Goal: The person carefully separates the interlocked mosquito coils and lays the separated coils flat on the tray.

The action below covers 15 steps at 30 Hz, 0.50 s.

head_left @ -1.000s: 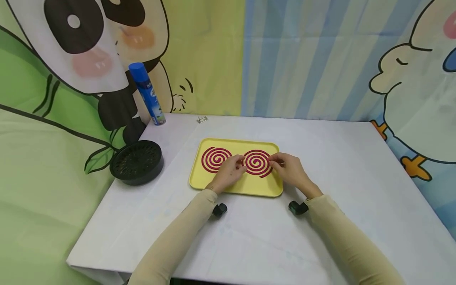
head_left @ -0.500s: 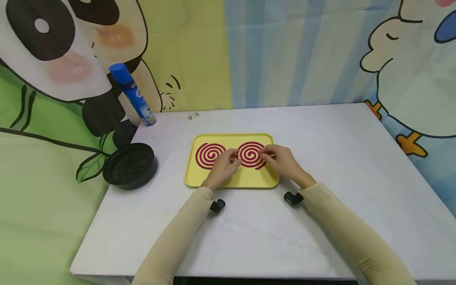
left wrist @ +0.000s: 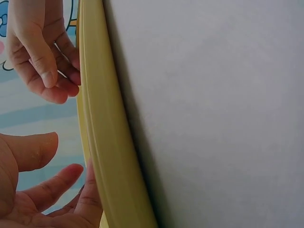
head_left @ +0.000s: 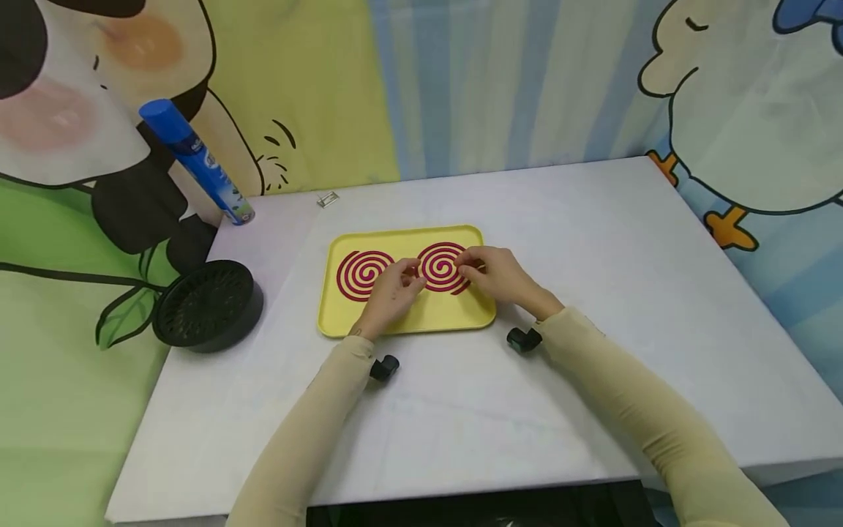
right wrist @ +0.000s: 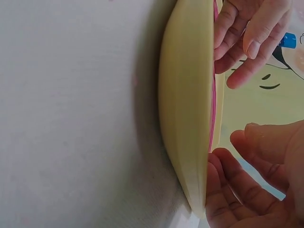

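Two dark red mosquito coils lie side by side on a yellow tray [head_left: 428, 324]: the left coil [head_left: 359, 277] and the right coil [head_left: 437, 267]. My left hand [head_left: 390, 293] is over the tray between them, partly hiding the left coil, with its fingertips right at the right coil's left edge. On that coil's other side, my right hand [head_left: 498, 274] has its fingertips at the rim. Both wrist views show the thumb of my left hand [left wrist: 52, 190] and of my right hand [right wrist: 256, 175] apart from the fingers, with the fingers loosely bent low along the tray.
A round black holder with a perforated lid [head_left: 207, 304] stands at the table's left edge. Behind it is a blue spray can [head_left: 200, 167]. A small metal coil stand [head_left: 327, 199] lies near the back edge of the white table [head_left: 612, 278]. Printed curtains hang behind.
The head view has turned, so the tray and table sit further left and higher in it. Both hands keep their places at the right coil's sides, and the coils stay on the tray.
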Each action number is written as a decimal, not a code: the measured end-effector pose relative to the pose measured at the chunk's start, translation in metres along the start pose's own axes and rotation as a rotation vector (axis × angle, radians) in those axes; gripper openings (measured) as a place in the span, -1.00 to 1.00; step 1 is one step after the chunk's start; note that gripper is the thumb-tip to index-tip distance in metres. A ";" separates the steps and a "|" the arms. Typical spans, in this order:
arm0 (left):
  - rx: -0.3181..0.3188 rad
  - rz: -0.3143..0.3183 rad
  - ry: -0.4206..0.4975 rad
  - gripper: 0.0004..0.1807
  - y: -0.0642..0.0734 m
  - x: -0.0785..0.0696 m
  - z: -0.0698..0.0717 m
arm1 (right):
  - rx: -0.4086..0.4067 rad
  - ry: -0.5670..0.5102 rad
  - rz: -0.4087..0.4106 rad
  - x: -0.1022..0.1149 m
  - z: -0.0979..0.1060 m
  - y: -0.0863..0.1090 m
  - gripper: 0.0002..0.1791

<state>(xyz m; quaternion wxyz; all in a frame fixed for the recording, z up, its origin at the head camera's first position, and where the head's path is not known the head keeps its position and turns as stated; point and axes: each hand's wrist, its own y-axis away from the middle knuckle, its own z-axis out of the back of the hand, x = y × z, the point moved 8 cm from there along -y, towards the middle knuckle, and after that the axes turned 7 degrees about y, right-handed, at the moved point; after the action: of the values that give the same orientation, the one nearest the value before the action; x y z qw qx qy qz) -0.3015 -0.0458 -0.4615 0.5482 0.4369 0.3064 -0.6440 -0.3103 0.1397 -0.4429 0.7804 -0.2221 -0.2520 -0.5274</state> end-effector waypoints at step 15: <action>0.000 -0.073 -0.070 -0.51 -0.007 -0.007 0.002 | 0.041 0.170 0.070 0.008 -0.004 -0.009 -0.76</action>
<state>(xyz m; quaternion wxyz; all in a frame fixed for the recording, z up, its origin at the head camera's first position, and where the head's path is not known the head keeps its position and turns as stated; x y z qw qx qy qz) -0.3088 -0.0432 -0.4545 0.5346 0.4026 0.3030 -0.6785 -0.3154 0.1285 -0.4399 0.8214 -0.1692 -0.1876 -0.5113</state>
